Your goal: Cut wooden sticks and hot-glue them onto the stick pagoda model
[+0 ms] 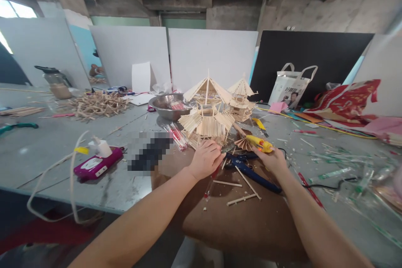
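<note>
A pavilion model (pixel 209 123) built of thin wooden sticks stands in front of me, with a tiered roof. My left hand (pixel 207 159) is at the front of its base, fingers curled together; whatever they pinch is hidden. My right hand (pixel 272 160) grips a yellow-handled soldering iron (pixel 260 143), its front end pointing left toward the model. Beneath that end lies a pleated brown piece (pixel 243 144). Blue-handled pliers (pixel 253 173) rest between my hands on a brown board (pixel 238 226). Loose sticks (pixel 228 183) are scattered on the board.
A second stick model (pixel 241 102) stands behind, beside a metal bowl (pixel 169 106). At left are a stick pile (pixel 97 105) and a purple power strip (pixel 99 164) with a white cable. Plastic wrappers (pixel 339 173) and a yellow cutter (pixel 259 124) lie right.
</note>
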Tool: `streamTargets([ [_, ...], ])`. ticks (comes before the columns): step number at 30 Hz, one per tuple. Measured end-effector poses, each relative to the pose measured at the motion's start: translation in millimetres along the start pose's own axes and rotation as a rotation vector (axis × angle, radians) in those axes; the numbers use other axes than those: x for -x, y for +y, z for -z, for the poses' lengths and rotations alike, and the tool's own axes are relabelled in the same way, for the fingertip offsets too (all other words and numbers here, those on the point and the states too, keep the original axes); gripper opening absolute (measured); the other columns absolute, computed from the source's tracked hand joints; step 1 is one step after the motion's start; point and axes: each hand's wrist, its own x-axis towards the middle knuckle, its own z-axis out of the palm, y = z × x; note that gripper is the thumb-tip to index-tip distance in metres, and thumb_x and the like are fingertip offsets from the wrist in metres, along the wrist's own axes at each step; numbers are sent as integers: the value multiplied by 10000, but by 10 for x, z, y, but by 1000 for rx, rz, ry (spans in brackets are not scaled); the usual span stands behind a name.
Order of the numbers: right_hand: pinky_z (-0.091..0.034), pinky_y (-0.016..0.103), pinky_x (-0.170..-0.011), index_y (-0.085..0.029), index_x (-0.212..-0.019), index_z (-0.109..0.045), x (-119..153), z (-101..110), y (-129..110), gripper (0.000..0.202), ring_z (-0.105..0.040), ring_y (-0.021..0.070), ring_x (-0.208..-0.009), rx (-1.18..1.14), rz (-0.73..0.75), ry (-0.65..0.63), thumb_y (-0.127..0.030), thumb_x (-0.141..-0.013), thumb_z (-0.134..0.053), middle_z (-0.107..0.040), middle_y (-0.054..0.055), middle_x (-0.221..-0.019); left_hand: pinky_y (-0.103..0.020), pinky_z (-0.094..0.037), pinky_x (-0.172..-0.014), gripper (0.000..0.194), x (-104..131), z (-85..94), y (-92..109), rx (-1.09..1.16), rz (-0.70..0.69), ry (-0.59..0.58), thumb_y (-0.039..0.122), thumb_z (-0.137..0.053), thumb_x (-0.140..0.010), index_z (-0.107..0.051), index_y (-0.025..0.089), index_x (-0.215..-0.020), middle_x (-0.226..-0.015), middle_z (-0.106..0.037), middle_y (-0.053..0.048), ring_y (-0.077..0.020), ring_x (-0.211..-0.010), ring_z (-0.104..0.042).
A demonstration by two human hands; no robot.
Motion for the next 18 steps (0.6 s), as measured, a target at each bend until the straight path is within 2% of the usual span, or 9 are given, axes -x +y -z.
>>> streamTargets([
  [3,-370,263,-500,-204,-815,-640,2,109,-61,475,-602,237,-690,220,-14,-72,-587,-673,-399,-645,88,-695,-319,-394,-738,153,-6,-11,-6,18,22,20,238,-426,-781,-525,159,-695,-749,-568,-36,-154,-794,-474],
  [6,-365,279,-497,-205,-866,-629,11,178,-94,534,-600,263,-724,309,-48,-126,-626,-667,-368,-644,116,-749,-295,-396,-745,146,-16,-24,-10,41,23,7,217,-409,-793,-526,159,-727,-770,-574,-34,-136,-779,-482],
  [11,-376,295,-523,-198,-932,-612,4,163,-51,555,-593,277,-755,348,-108,-162,-627,-636,-422,-638,129,-817,-290,-395,-693,245,-24,-54,-26,21,-49,-142,267,-379,-810,-555,168,-673,-701,-566,-29,-136,-731,-492],
  [14,-386,288,-561,-218,-1001,-579,-8,118,-10,491,-589,249,-770,301,10,-188,-556,-671,-447,-638,93,-854,-286,-390,-660,306,-24,-64,-12,36,-76,-223,330,-386,-802,-549,162,-605,-654,-549,-34,-137,-702,-499],
  [18,-394,281,-648,-239,-1070,-528,-27,67,21,465,-564,217,-847,222,152,-206,-443,-652,-541,-610,57,-969,-254,-388,-646,249,-25,-56,67,99,-123,-299,347,-414,-784,-573,176,-696,-710,-570,-31,-126,-706,-506],
])
